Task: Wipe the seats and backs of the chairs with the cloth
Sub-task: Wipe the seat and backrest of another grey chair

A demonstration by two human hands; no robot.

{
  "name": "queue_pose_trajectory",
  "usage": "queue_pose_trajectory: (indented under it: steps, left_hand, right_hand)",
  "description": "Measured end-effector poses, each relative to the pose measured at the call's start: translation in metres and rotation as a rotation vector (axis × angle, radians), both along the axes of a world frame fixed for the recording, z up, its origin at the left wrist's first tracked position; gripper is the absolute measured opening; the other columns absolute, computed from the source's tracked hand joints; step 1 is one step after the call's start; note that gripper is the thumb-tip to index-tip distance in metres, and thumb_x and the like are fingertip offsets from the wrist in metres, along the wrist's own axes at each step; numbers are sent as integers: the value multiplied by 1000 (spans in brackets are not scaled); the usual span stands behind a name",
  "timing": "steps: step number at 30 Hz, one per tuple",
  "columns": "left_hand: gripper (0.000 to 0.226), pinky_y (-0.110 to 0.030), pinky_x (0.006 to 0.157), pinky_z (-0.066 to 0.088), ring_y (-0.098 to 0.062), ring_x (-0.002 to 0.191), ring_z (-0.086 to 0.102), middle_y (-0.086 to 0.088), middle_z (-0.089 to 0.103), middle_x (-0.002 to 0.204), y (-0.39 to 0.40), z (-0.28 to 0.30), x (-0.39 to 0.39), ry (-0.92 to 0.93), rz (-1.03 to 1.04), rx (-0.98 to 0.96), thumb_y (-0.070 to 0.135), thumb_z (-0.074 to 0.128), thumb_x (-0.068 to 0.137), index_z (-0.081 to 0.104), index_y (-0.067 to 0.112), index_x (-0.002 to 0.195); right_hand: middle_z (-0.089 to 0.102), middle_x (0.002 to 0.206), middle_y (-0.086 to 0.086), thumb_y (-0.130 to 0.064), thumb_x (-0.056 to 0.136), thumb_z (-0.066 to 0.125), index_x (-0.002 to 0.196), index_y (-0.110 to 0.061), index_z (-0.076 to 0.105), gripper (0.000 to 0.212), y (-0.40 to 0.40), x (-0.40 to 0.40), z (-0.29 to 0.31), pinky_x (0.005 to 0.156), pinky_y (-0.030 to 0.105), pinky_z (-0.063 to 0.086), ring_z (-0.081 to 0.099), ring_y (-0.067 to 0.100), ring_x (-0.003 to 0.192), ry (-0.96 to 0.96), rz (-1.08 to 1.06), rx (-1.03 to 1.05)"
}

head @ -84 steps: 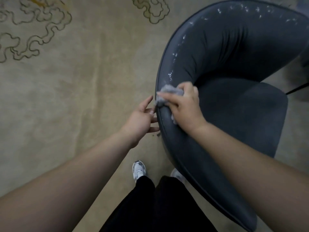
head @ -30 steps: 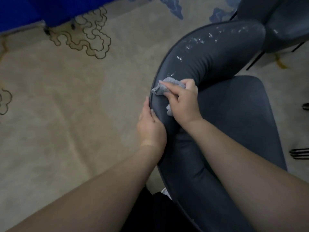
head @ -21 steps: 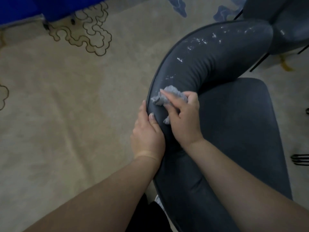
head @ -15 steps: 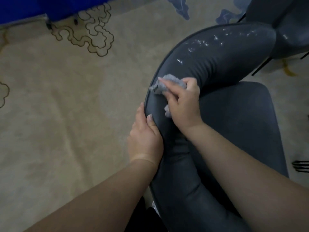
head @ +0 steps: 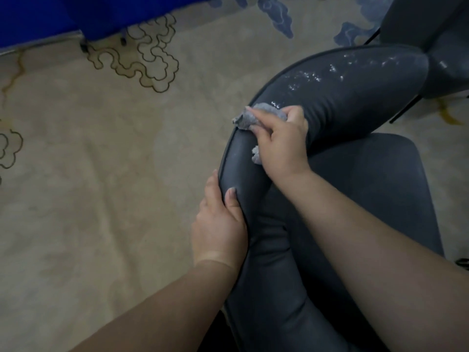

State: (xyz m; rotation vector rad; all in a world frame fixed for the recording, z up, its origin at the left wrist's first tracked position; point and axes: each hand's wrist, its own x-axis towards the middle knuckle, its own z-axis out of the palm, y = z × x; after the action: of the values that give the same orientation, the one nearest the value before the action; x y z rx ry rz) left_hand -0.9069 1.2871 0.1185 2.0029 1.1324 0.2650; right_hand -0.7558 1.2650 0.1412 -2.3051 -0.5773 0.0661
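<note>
A dark grey chair with a curved padded back fills the right half of the head view, its seat below the back. White specks dot the back's upper stretch. My right hand holds a crumpled grey cloth and presses it against the top rim of the back. My left hand grips the back's outer edge just below, thumb on the inner face and fingers behind.
A second dark chair stands at the top right, its thin black leg beside the first chair. The floor is beige carpet with cloud outlines. A blue panel runs along the top left.
My left hand went from open beside the chair to gripping its back edge. My right hand has moved the cloth further up along the rim toward the speckled part.
</note>
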Motion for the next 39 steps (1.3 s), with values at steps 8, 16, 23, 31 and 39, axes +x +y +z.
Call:
queue_pose_trajectory:
  steps: [8, 16, 23, 31, 39]
  left_hand:
    - [49, -39, 77, 43, -41, 101, 58, -15, 60, 125, 0, -1, 0, -26, 14, 26, 41, 28, 96, 39, 24, 140]
    - [46, -34, 74, 39, -39, 102, 59, -13, 60, 125, 0, -1, -1, -21, 23, 10, 42, 28, 96, 37, 30, 140]
    - [51, -37, 73, 38, -40, 100, 57, -16, 60, 123, 0, -1, 0, -7, -3, 36, 41, 27, 93, 38, 24, 140]
    - [54, -34, 71, 35, -39, 100, 57, -15, 60, 122, 1, 0, -1, -18, -14, 36, 45, 24, 91, 37, 24, 140]
    - [49, -39, 84, 42, -38, 107, 55, -13, 58, 128, 1, 0, -3, -24, -11, -4, 39, 29, 95, 38, 23, 140]
  right_hand:
    - [46, 109, 13, -33, 86, 64, 114, -35, 68, 28, -19, -16, 3, 92, 39, 39, 43, 33, 100, -75, 263, -92]
    - [47, 104, 10, -32, 82, 66, 107, -34, 72, 25, -16, -32, -1, 89, 44, 42, 45, 32, 98, -59, 334, -20]
    - [45, 110, 7, -32, 84, 67, 108, -35, 71, 24, 5, 12, -1, 96, 39, 38, 41, 27, 106, -70, 124, -49]
    - [44, 100, 9, -25, 83, 69, 111, -30, 70, 29, -29, -41, -9, 92, 38, 43, 48, 31, 95, -36, 140, 78]
    - [37, 102, 3, -18, 88, 64, 120, -29, 64, 34, -20, -25, -21, 96, 32, 45, 51, 24, 99, 58, -99, 224]
